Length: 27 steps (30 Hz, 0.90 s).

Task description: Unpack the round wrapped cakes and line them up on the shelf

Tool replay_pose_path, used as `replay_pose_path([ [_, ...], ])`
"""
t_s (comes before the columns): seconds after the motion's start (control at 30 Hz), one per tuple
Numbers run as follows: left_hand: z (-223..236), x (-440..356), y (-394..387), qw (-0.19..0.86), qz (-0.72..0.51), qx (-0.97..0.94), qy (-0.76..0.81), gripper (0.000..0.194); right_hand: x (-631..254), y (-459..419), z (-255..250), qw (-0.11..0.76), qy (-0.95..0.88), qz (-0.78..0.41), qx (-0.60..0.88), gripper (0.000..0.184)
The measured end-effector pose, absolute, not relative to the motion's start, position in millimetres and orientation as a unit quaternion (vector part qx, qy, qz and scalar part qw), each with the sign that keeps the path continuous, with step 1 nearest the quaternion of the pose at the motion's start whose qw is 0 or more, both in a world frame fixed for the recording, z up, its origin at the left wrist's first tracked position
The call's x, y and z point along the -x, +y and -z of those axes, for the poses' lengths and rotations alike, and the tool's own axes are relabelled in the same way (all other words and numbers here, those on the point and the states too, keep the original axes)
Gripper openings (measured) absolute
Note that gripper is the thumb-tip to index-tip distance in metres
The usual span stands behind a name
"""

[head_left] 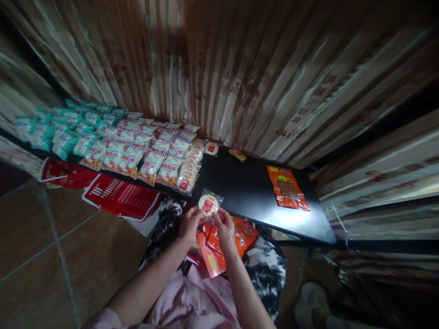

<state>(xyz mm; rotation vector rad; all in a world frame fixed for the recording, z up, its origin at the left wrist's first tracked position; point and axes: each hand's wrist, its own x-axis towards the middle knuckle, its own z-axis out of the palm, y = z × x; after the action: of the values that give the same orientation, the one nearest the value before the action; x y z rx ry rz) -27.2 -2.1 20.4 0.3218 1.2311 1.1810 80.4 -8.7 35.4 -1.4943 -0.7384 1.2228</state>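
Note:
Between my two hands is a round white rice cracker (207, 205) in a clear wrapper with a red and yellow label. My left hand (190, 225) pinches its lower left edge, and my right hand (224, 227) grips the lower right. Orange snack bags (245, 233) lie on my lap under my right hand. Just beyond, on the black shelf (236, 187), a row of similar wrapped crackers (188, 173) runs back toward the curtain. One more wrapped cracker (211, 148) lies apart from that row, to its right.
Left of the crackers stand rows of striped snack bags (130, 157), then several teal bags (65, 130). An orange pouch (287, 187) and a small yellow packet (237, 155) lie on the shelf's right part. Red baskets (120, 196) sit below. A pleated curtain (233, 82) hangs behind.

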Motion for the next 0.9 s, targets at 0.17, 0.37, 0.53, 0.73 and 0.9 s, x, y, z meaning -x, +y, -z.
replay_pose_path([
  [0.17,-18.4,31.8,0.4,0.614,-0.544,-0.148,0.552,0.037,-79.4,-6.9,-38.9,0.502,-0.313,-0.503,0.629,0.047],
  [0.37,-20.4,34.0,4.6,0.6,-0.535,-0.174,0.569,0.028,-80.7,-3.0,-38.9,0.503,-0.338,-0.498,0.62,0.046],
  [0.53,-22.5,31.1,9.1,0.574,-0.528,-0.204,0.592,0.017,-85.3,2.6,-33.2,0.497,-0.354,-0.492,0.621,0.046],
  [0.73,-24.7,26.7,14.6,0.553,-0.537,-0.239,0.591,0.022,-95.4,13.1,-21.6,0.504,-0.388,-0.456,0.623,0.046],
  [0.9,-35.6,25.9,14.7,0.473,-0.543,-0.345,0.602,0.034,-99.9,22.1,-26.1,0.487,-0.4,-0.457,0.627,0.048],
])
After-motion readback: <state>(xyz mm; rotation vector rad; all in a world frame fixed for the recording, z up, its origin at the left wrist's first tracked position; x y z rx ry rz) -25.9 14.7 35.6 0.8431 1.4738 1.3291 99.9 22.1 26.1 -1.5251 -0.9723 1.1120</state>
